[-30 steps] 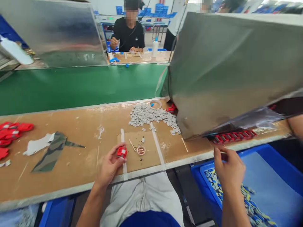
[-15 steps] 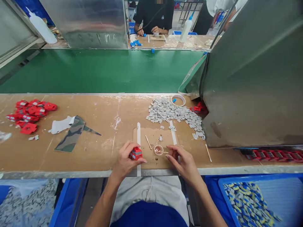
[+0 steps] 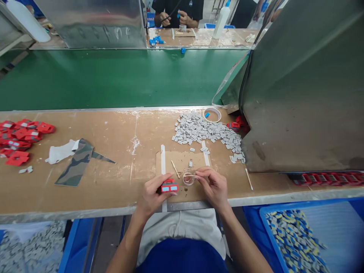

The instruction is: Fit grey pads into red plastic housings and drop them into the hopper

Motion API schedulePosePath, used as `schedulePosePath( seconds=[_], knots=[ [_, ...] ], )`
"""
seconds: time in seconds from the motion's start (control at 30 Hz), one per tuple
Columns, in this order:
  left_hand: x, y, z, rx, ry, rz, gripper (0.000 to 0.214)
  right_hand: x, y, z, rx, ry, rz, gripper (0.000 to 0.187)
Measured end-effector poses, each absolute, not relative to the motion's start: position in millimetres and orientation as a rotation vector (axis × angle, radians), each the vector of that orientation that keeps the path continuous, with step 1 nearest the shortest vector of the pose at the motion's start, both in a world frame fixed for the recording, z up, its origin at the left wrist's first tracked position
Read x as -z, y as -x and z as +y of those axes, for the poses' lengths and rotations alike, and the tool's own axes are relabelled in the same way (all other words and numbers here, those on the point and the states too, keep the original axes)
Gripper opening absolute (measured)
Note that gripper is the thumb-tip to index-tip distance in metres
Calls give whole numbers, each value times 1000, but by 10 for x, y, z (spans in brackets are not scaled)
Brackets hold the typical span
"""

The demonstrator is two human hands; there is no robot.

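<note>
Within the left grip [image 3: 149, 194] sits a red-and-grey piece [image 3: 170, 186] — pale-blue-paneled.

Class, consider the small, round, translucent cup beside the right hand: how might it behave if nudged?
The small, round, translucent cup is probably light, as its rim looks thin. Standing upright on the flat brown cardboard sheet, it would likely slide rather than roll.
</note>
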State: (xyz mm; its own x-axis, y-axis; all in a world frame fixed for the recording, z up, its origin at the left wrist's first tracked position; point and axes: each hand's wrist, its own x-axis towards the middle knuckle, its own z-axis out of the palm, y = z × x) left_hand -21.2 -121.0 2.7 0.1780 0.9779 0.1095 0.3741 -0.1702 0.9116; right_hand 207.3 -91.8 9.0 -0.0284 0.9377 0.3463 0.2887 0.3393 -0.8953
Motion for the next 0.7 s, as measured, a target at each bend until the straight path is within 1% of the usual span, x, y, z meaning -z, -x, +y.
schedulePosePath(
  seconds=[0.07,0.17,0.27,0.4,0.7],
  knots=[
    [-38,210,-1222,-963,-1705,1274,42,-52,-2053,-939,-794,1189,-1456,17],
    [-52,206,-1232,-944,-1706,1315,39,-23,-2067,-997,-923,1252,-1295,19],
    [-63,202,-1226,-941,-1741,1296,33,-29,-2116,-1052,-1016,1316,-1124,22],
    [-80,186,-1211,-946,-1821,1281,23,-100,-2126,-1097,-1027,1323,-1040,25],
    [-110,148,-1203,-968,-1943,1256,22,-246,-1820,-1183,-950,1117,-1343,6]
  ],
)
